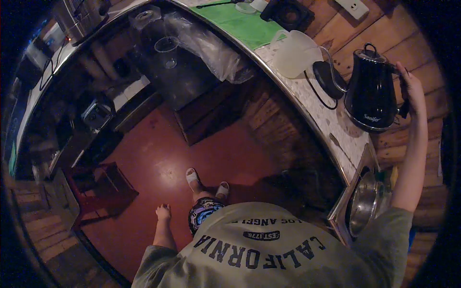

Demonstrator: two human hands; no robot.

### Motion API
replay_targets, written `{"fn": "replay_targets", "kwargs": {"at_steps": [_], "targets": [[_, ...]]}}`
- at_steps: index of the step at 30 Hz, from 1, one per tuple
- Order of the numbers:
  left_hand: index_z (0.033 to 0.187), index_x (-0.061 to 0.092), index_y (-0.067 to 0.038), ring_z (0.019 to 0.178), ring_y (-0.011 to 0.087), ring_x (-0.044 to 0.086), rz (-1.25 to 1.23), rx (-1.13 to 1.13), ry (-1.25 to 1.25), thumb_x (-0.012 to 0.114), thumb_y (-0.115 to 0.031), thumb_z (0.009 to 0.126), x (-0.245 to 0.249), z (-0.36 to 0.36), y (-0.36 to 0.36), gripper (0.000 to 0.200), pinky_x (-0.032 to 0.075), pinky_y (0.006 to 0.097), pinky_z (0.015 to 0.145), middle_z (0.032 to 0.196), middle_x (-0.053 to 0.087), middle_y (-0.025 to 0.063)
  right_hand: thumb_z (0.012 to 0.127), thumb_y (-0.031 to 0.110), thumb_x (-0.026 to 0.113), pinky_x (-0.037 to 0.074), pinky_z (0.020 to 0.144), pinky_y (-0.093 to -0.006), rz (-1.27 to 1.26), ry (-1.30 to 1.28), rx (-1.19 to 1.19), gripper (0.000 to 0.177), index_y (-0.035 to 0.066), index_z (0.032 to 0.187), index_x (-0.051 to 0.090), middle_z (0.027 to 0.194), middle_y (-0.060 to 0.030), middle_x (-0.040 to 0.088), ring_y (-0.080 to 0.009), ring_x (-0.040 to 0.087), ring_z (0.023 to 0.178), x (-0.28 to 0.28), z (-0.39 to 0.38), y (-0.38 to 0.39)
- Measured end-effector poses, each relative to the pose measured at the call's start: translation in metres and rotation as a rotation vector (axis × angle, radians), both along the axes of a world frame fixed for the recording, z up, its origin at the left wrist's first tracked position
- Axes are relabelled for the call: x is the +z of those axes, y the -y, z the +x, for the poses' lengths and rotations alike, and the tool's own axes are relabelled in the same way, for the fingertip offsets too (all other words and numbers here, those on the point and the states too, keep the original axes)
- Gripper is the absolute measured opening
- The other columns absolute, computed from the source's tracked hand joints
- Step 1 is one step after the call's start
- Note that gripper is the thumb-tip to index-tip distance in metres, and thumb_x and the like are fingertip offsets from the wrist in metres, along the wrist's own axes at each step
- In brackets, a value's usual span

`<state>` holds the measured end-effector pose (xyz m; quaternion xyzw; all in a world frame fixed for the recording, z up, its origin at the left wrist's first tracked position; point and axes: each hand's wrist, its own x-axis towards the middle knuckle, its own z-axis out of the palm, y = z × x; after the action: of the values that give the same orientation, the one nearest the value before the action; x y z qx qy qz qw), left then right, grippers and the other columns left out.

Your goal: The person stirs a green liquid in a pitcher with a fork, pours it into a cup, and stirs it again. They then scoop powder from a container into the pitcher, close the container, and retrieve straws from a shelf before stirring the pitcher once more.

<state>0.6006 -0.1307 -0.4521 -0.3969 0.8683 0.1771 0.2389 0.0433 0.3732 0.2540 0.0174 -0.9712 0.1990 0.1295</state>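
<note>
The right hand (414, 93) grips a black kettle (370, 93) by its handle (405, 110), likely for upright balance; the left hand (163, 211) hangs empty, well apart.

I can read "Sonifer" low on the black kettle (370, 91); the person's shirt (283, 218) says "CALIFORNIA", a dark badge (261, 235) "EST.177", last digit unclear, and "LOS ANGEL", its end hidden.
</note>
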Motion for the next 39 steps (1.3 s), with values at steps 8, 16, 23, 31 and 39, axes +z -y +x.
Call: {"fn": "replay_targets", "kwargs": {"at_steps": [8,16,23,31,39], "targets": [[0.105,0.065,-0.012,0.108,0.0305,0.052,0.031,0.002,0.024,0.045,-0.043,0.092,0.003,-0.006,0.0,0.039,0.04,0.0448,0.092,0.108,0.063,0.0099,0.087,0.055,0.052,0.025,0.039,-0.0252,-0.004,0.01,-0.015,0.048,0.016,0.113,0.066,0.052,0.0072,0.031,-0.0057,0.031,0.042,0.009,-0.009,-0.005],[0.107,0.064,-0.013,0.107,0.0377,0.051,0.068,0.083,0.013,0.05,-0.045,0.089,-0.002,0.002,-0.002,0.04,0.04,0.0469,0.094,0.113,0.057,0.0187,0.093,0.051,0.042,0.027,0.04,-0.0262,0.09,0.06,-0.009,0.045,0.021,0.12,0.062,0.053,0.0056,0.031,-0.0069,0.031,0.043,0.021,-0.015,-0.006],[0.11,0.062,-0.011,0.108,0.0385,0.05,0.105,0.102,0.053,0.048,-0.046,0.09,-0.005,0.005,-0.002,0.043,0.039,0.0469,0.095,0.116,0.055,0.0202,0.091,0.052,0.048,0.025,0.04,-0.0251,0.07,0.019,0.017,0.046,0.017,0.115,0.065,0.053,0.0069,0.03,-0.0064,0.03,0.043,0.023,-0.016,-0.002],[0.11,0.061,-0.006,0.112,0.0336,0.049,0.09,0.058,0.074,0.046,-0.047,0.091,-0.012,0.005,-0.007,0.048,0.037,0.045,0.097,0.113,0.059,0.0169,0.087,0.053,0.055,0.02,0.039,-0.0233,-0.053,0.059,0.05,0.044,0.014,0.103,0.067,0.054,0.0095,0.031,-0.0037,0.029,0.042,0.023,-0.013,0.004],[0.108,0.062,-0.008,0.109,0.0318,0.051,0.052,0.086,0.08,0.044,-0.043,0.093,0.0,-0.005,-0.01,0.042,0.037,0.044,0.095,0.112,0.061,0.0123,0.089,0.05,0.053,0.023,0.039,-0.0233,0.021,0.02,0.022,0.042,0.013,0.105,0.068,0.055,0.0093,0.03,-0.0041,0.028,0.043,0.022,-0.006,0.018]]}}
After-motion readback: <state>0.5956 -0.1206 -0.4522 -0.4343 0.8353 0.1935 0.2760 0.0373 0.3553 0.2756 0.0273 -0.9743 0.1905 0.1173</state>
